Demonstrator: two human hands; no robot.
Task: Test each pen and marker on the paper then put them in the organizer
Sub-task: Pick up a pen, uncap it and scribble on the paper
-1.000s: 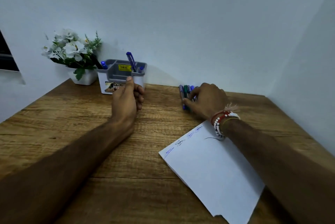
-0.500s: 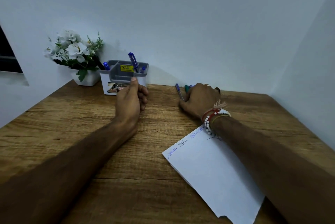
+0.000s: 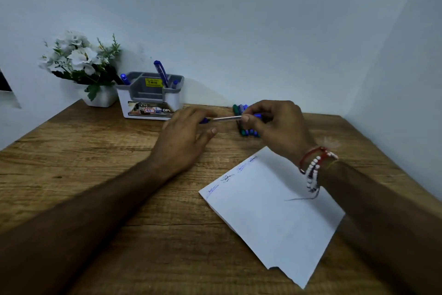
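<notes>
Both hands met over the back half of the desk (image 3: 100, 175), sharing one pen (image 3: 226, 118) held level and clear of the wood. The right hand (image 3: 277, 125) pinched the pen near its blue right end between thumb and curled fingers. The left hand (image 3: 184, 137) reached in from the other side, with its fingertips closed round the blue left end and its thumb tucked just below. How firmly it gripped could not be told. The pen's pale barrel spanned the gap between the two hands.

Just behind and under the right hand lay the loose pens and markers (image 3: 242, 132), green and blue, side by side near the back wall (image 3: 239, 31). The organizer (image 3: 149, 99) stood against that wall to the left, with blue pens upright in its compartments and a flower pot (image 3: 101, 98) beside it in the corner. The paper (image 3: 270, 218) lay askew under the right forearm, scribbles along its upper left edge and its near corner close to the desk's front. Bare wood lay open on the left and in front of the organizer, while a side wall closed in the right edge
</notes>
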